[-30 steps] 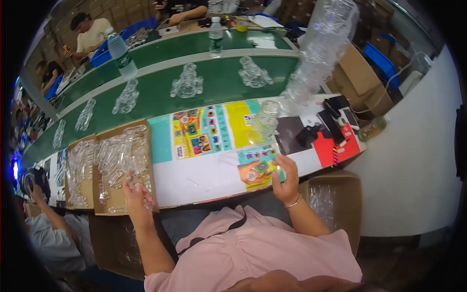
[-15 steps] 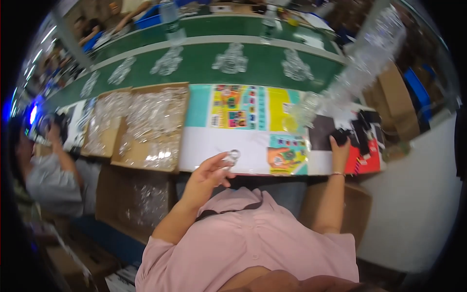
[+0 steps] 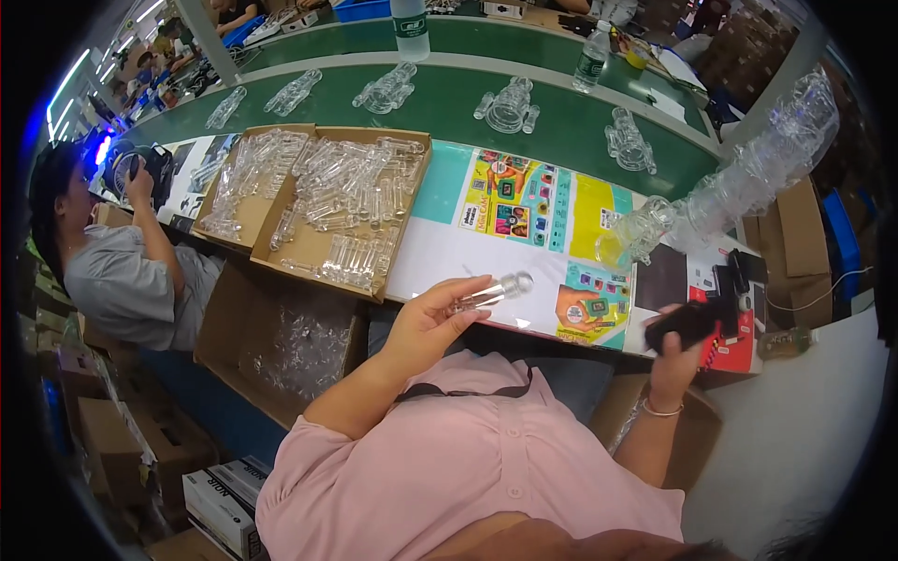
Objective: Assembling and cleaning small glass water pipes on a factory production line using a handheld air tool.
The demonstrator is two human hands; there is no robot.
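Observation:
In front of my chest, my left hand (image 3: 432,323) is closed round a clear tube (image 3: 500,290), its wider round end pointing right. On the right, my right hand (image 3: 675,366) grips a black blocky object (image 3: 692,323) whose exact kind I cannot make out. That object is held above the board's right end, near other small black items (image 3: 736,273) lying on the red area. To the left of my left hand stands a shallow cardboard tray (image 3: 382,271) with many clear tubes (image 3: 351,182) in it.
Clear plastic assemblies (image 3: 510,105) stand in a row on the green bench (image 3: 449,89). A long stack of clear pieces (image 3: 758,164) leans at right. Below the tray is a cardboard box (image 3: 281,351) with clear scraps. A co-worker (image 3: 126,271) sits at left.
My right hand has lifted the black object from among the dark items and drawn it nearer. My left hand now holds the clear tube lengthwise toward the right. The view has shifted and sharpened.

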